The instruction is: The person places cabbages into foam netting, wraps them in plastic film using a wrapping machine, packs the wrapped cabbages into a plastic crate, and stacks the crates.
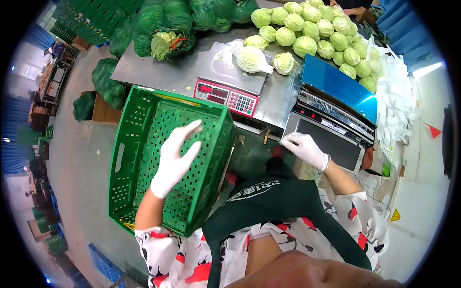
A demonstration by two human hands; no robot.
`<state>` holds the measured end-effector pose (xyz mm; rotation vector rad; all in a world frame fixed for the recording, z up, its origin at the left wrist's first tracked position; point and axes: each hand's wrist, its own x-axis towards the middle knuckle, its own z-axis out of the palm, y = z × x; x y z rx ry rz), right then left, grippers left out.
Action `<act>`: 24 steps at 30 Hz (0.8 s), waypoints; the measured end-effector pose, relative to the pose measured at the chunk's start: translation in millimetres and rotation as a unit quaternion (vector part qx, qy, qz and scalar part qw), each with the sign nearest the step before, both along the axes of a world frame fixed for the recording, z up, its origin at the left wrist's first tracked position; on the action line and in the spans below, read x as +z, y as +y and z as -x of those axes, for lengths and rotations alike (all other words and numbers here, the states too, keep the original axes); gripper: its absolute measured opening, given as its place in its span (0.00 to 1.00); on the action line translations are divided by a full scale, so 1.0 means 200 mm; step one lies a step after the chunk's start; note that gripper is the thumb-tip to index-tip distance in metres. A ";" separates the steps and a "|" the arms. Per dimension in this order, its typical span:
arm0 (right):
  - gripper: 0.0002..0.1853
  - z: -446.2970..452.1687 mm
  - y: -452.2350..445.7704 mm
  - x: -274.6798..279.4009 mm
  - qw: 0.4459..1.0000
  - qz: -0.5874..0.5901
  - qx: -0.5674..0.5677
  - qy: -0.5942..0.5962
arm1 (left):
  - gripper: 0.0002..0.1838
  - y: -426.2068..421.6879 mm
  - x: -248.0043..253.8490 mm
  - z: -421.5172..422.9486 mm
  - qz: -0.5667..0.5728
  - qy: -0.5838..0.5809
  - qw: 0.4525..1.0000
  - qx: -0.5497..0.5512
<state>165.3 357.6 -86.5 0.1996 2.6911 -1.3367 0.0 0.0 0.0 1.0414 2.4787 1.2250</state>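
Observation:
My left hand (pixel 174 161), in a white glove, hovers over the green plastic crate (pixel 222 144) with thumb and fingers apart and nothing in them. The crate's perforated floor shows beneath it. My right hand (pixel 307 150), also gloved, is at the front left corner of the film wrapping machine (pixel 331 139); its fingers are curled into a pinch, and whatever they may hold is too small to make out. On the digital scale (pixel 225 98) lies a cabbage in a white foam net (pixel 252 60). A bare cabbage (pixel 284 63) sits right of the scale.
A large heap of cabbages (pixel 326 33) covers the table's back right. Green mesh sacks (pixel 165 24) stand at the back left, one with a cabbage showing. White foam nets (pixel 396 101) hang at the right. A cardboard box (pixel 105 109) is on the floor, left of the table.

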 end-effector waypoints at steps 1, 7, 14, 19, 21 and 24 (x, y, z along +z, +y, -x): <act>0.11 -0.03 0.00 0.01 1.000 -0.023 0.010 -0.006 | 0.28 0.08 0.01 0.02 -0.024 0.005 1.000 -0.014; 0.11 -0.19 0.53 -0.18 1.000 0.012 0.025 0.011 | 0.31 1.05 -0.26 0.35 0.001 0.015 1.000 0.004; 0.11 -0.17 1.07 -0.15 0.996 0.019 0.057 0.071 | 0.58 1.72 -0.93 0.93 0.030 0.029 0.974 0.221; 0.10 -0.17 1.30 -0.18 0.996 0.008 0.031 0.087 | 0.65 1.81 -0.92 0.98 0.180 0.069 0.946 0.261; 0.10 -0.19 1.34 -0.20 0.995 0.002 0.023 0.096 | 0.63 1.73 -1.01 1.02 0.158 0.065 0.946 0.276; 0.09 -0.17 1.33 -0.22 0.997 0.001 0.000 0.082 | 0.55 1.62 -1.09 1.05 0.034 0.004 0.950 0.312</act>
